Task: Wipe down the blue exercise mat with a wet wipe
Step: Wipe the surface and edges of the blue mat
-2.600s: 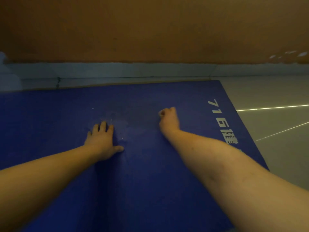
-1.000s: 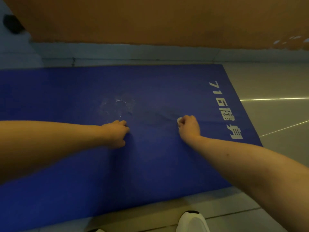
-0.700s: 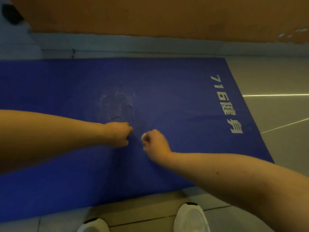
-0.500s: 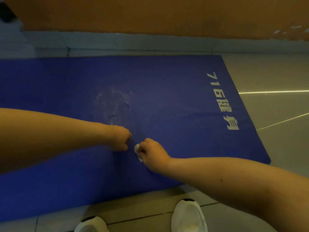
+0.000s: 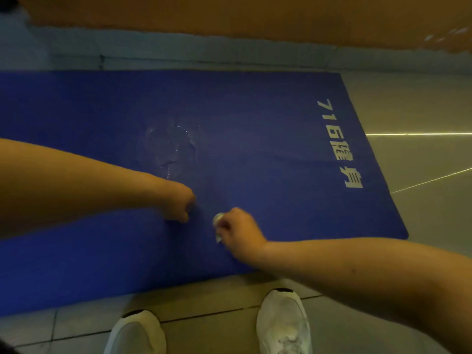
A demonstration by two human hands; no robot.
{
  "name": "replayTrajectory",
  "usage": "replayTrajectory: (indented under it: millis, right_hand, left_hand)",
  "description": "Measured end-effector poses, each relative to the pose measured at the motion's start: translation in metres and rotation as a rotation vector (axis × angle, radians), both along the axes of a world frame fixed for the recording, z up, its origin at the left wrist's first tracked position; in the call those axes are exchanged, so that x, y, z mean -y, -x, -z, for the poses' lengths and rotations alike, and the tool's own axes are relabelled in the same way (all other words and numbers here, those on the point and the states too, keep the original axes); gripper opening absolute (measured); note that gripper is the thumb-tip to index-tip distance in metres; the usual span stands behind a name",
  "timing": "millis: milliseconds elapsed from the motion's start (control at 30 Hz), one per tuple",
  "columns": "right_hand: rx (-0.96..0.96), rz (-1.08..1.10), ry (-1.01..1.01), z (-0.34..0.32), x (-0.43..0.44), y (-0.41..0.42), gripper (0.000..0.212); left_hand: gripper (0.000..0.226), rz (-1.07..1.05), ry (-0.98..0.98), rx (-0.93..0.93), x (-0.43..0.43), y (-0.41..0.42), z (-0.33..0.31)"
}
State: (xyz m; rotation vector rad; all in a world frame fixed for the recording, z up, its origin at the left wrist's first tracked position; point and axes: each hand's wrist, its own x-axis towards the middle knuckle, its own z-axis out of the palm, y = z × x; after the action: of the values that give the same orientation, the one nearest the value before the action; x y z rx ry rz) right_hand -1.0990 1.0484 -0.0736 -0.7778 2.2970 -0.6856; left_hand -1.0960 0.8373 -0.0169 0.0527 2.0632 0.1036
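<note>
Blue exercise mat (image 5: 255, 111) lies flat on tiled floor (image 5: 217, 297) under an orange wall (image 5: 229, 14). Right hand (image 5: 240, 231) pinches a balled wet wipe (image 5: 217, 218) onto the mat, nearside of the damp smear (image 5: 168, 149). Left hand (image 5: 178, 203), fisted and apparently empty, braces just below that smear. Recommend a flatter wipe and overlapping strokes.

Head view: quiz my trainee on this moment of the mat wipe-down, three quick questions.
1. Which hand grips the wet wipe? A left, B right, C neither.
2. True or false: the left hand lies flat on the blue mat, fingers spread.
3. From the hands, does the wet patch lie toward the wall or toward the shoes?
Key: 1 B, the right hand. 2 False, its fingers are curled. 3 Toward the wall.
</note>
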Motion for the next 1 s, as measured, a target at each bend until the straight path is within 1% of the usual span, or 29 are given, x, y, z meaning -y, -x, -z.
replayTrajectory:
  millis: [67,100,200,267,333,433,533,600,667,733,867,933,1000]
  right_hand:
    - [0.054,-0.133,-0.004,0.005,0.012,-0.028,0.024]
    - [0.061,-0.164,0.004,0.005,0.012,-0.033,0.023]
    - [0.059,-0.153,0.016,-0.006,-0.010,-0.020,0.025]
    - [0.017,-0.075,-0.048,-0.009,-0.046,0.003,0.017]
    - [-0.029,0.047,-0.139,-0.011,-0.090,0.028,0.012]
    - [-0.066,0.226,-0.222,-0.013,-0.134,0.046,0.012]
    - [-0.074,0.322,-0.238,-0.009,-0.130,0.037,0.016]
    - [-0.062,0.328,-0.185,-0.008,-0.114,0.021,0.020]
    - [-0.002,0.260,-0.132,-0.008,-0.093,0.002,0.022]
    - [0.045,0.140,-0.084,-0.004,-0.070,-0.019,0.018]
    - [0.046,-0.142,0.043,0.012,-0.030,-0.057,0.011]
    - [0.040,-0.237,0.075,0.017,-0.025,-0.060,0.006]
    - [0.034,-0.364,0.083,0.016,-0.031,-0.051,0.008]
  left_hand:
    - [0.029,0.020,-0.004,0.003,-0.006,-0.001,0.003]
    - [0.028,0.020,-0.008,0.001,-0.009,-0.002,0.005]
    - [0.027,0.022,-0.036,0.011,-0.016,-0.002,0.009]
    - [0.029,0.015,-0.065,0.018,-0.018,-0.003,0.011]
    - [0.030,0.010,-0.082,0.030,-0.021,-0.003,0.012]
    - [0.031,0.005,-0.087,0.027,-0.022,-0.004,0.011]
    - [0.030,-0.007,-0.099,0.010,-0.020,-0.005,0.011]
    - [0.029,-0.015,-0.102,0.010,-0.019,-0.005,0.010]
    - [0.029,-0.016,-0.099,0.011,-0.020,-0.005,0.009]
    - [0.031,-0.009,-0.095,0.011,-0.022,-0.007,0.006]
    - [0.035,-0.021,-0.098,0.005,-0.024,-0.013,0.004]
    - [0.037,-0.032,-0.106,0.001,-0.023,-0.015,0.004]
    - [0.038,-0.041,-0.114,-0.005,-0.021,-0.017,0.004]
